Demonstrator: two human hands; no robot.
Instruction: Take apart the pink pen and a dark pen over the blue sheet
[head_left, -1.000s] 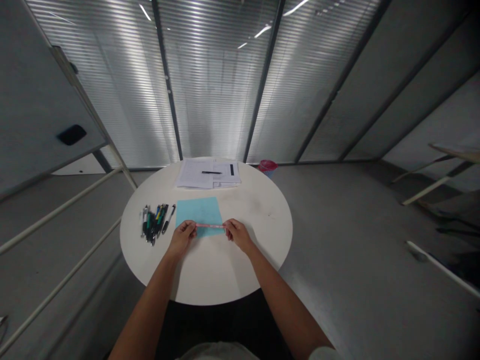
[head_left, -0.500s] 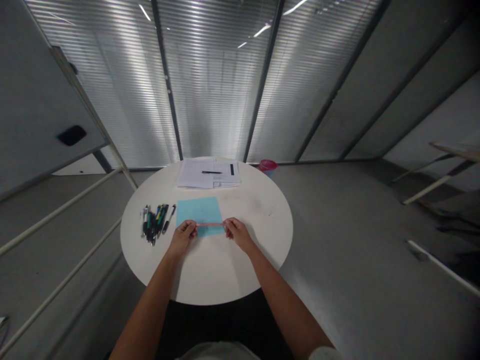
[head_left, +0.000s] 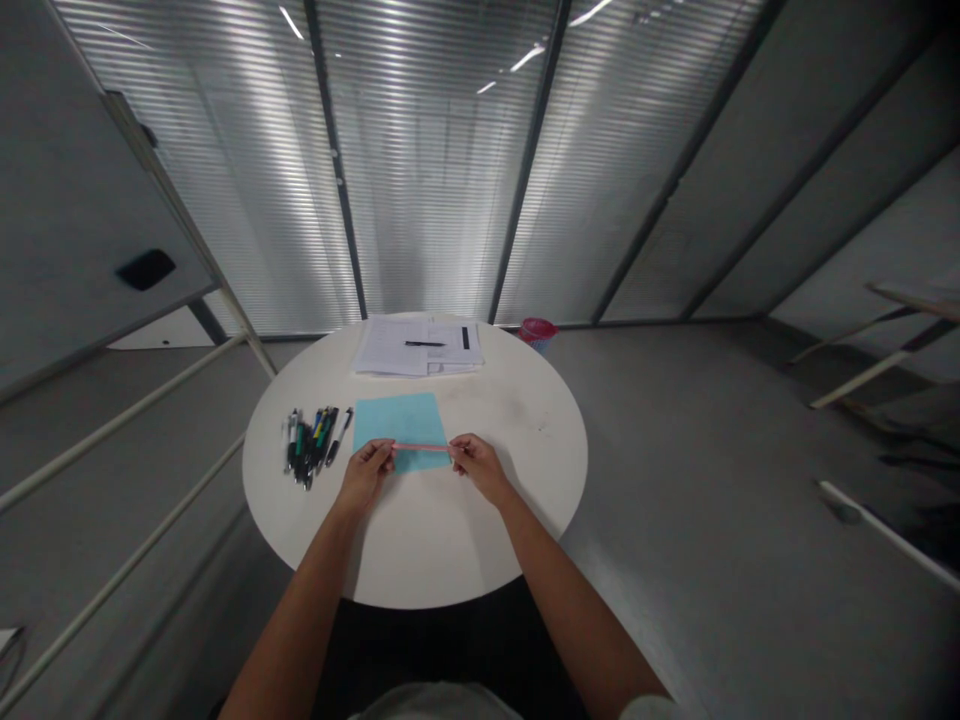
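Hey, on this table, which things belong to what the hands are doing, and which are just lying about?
In use:
pink strip, pinched between left hand and right hand
light blue sheet, directly beneath it

Lying about:
bunch of pens
stacked papers
black pen, on those papers
red-rimmed bin

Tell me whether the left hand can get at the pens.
Probably yes. The left hand lies close beside the pens, and nothing stands between them on the tabletop. It is pinching one end of the pink strip, though, so it would likely have to let go first.
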